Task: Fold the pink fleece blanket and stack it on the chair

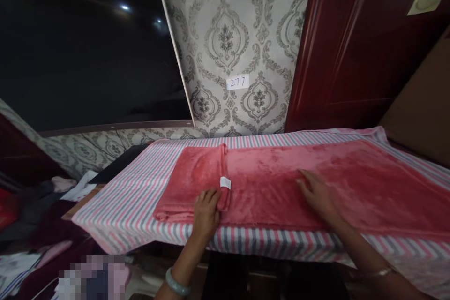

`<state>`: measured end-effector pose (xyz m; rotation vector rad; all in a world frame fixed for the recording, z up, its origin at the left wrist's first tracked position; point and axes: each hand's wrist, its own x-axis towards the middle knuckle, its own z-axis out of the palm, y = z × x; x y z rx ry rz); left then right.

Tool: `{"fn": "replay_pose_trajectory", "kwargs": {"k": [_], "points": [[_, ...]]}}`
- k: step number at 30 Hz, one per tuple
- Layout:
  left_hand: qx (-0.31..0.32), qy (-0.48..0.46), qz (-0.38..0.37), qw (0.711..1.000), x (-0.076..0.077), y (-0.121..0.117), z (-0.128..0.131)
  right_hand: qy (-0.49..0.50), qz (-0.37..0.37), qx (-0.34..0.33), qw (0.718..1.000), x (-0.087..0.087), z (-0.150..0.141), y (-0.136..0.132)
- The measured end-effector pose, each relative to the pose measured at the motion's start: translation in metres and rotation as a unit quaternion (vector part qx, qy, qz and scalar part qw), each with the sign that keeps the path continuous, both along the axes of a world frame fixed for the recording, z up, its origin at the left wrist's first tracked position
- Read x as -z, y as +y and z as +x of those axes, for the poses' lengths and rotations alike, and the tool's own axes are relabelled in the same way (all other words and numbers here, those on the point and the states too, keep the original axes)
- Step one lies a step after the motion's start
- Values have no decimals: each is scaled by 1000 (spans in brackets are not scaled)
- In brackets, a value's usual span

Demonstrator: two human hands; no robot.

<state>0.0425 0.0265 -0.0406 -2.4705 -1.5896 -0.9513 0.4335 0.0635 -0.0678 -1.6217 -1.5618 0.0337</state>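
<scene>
A plush red blanket point(267, 192) lies in a long strip, its left end doubled over into a thicker folded part point(191, 176). A small white tag point(225, 183) shows at the edge of that fold. My left hand point(206, 211) rests on the folded part close to its near corner, just below the tag, with its fingers laid out over the cloth. Farther right, my right hand point(318, 197) is over the single-looking stretch of blanket, thumb and fingers apart and nothing held. Its fingertips appear to touch the plush surface.
Under the blanket is a striped cloth point(130, 192) that hangs over the near edge. A large dark screen point(91, 51) stands at the back left, before patterned wallpaper point(246, 23). A dark red door panel point(351, 47) rises at the right. Clothes point(45, 220) lie piled at the left.
</scene>
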Motion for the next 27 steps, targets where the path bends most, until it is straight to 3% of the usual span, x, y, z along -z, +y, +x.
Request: {"fn": "replay_pose_trajectory", "kwargs": {"k": [2,4,6,9,13,17,20,23,27], "points": [[-2,-21,22,1000,-1,-1,1,147,-58,-101,982,-16,-47,20],[-4,-35,43,998,0,-2,0,280,-154,-191,928,-32,-97,40],[3,-36,54,998,3,-3,-1,373,-264,-208,865,-45,-143,59],[23,-23,56,998,11,-6,-2,374,-304,-206,852,-57,-195,86],[28,-9,55,998,17,-6,-5,340,-255,-202,882,-64,-236,112],[32,3,35,999,13,-5,-7,301,-186,-184,917,-72,-251,128],[32,1,40,999,9,-4,-1,273,-133,-171,937,-74,-241,131],[53,8,42,998,10,-3,16,244,-102,-158,951,-67,-220,127],[68,55,16,996,21,-4,39,225,-117,-146,956,-51,-199,118]]}}
